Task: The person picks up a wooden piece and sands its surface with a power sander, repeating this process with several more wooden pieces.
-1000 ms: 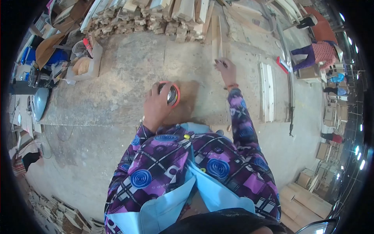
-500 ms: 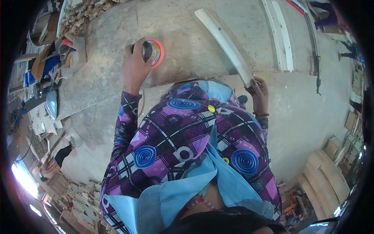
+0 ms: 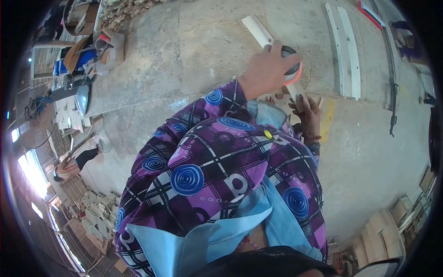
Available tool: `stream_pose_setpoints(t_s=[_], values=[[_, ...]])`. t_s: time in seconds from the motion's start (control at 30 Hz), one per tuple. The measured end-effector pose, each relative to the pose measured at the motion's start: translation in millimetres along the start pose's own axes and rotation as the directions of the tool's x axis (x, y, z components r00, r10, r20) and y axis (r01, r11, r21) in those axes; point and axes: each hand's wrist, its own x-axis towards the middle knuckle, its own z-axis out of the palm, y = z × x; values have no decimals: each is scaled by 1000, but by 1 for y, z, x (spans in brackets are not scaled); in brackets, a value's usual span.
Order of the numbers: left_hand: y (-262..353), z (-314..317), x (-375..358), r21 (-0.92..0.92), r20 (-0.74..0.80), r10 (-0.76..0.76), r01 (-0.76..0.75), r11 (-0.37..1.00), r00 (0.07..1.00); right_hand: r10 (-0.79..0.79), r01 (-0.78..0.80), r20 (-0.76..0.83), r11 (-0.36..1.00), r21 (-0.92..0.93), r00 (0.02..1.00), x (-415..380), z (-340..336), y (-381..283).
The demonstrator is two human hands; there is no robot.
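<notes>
My left hand (image 3: 265,69) is closed round a round black object with a red-orange rim (image 3: 291,70), which lies over the middle of a pale, narrow wood strip (image 3: 256,30). The strip slants from the worktop (image 3: 203,55) down toward my body. At its near end my right hand (image 3: 311,116) grips it, with some fingers spread. The object and my left hand hide the strip's middle part.
Two pale strips (image 3: 346,55) lie on the worktop at the right, beside a long dark bar (image 3: 392,87). At the left are a blue-grey tool (image 3: 82,99) and piled items. Another person (image 3: 69,168) is at the lower left. Curved boards (image 3: 380,235) stand at the lower right.
My left hand has moved right with the round object, from the bare worktop onto the strip. My right hand still holds the strip's near end. The view has shifted slightly.
</notes>
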Motion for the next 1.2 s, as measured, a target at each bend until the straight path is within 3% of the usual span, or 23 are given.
stream_pose_setpoints(t_s=[0.07, 0.17, 0.23, 0.33, 0.43, 0.5, 0.57, 0.67, 0.83, 0.93, 1.13, 1.2], values=[[-8, -3, 5, 12, -1, -7, 7, 1000, 1000, 0, -1, -57, 1000, -19, 998, -1, 7, 5], [-59, -8, 36, 31, -169, -91, 97, 995, 982, -21, 21, -108, 1000, -7, 994, -2, 18, 7], [-92, -23, 56, 83, -194, -196, 216, 973, 961, -66, 67, -110, 998, 7, 992, 1, 24, 13], [-108, -38, 72, 13, -256, -285, 298, 954, 924, -91, 92, -110, 996, 8, 990, 0, 27, 15], [-100, -24, 57, 87, -232, -195, 220, 972, 953, -98, 99, -155, 995, -3, 983, 3, 26, 19], [-66, -10, 35, 78, -119, -183, 193, 978, 976, -80, 83, -168, 996, 11, 983, -2, 27, 15], [-28, -11, 12, 33, -27, -49, 50, 998, 998, -72, 79, -180, 996, 34, 981, -7, 30, 11], [-26, -13, 8, 64, -22, -43, 45, 997, 999, -63, 73, -207, 996, 44, 976, -11, 32, 13], [-108, -29, 54, 107, -258, -206, 240, 965, 944, -107, 108, -184, 994, -8, 977, -8, 26, 18], [-124, -39, 65, 90, -272, -252, 286, 954, 929, -127, 126, -168, 992, -15, 978, -5, 24, 21], [-106, -34, 61, 73, -227, -178, 199, 977, 957, -133, 137, -206, 991, 6, 970, -6, 26, 19], [-108, -37, 66, 60, -237, -220, 240, 969, 946, -135, 134, -205, 991, -17, 969, -6, 25, 21]])
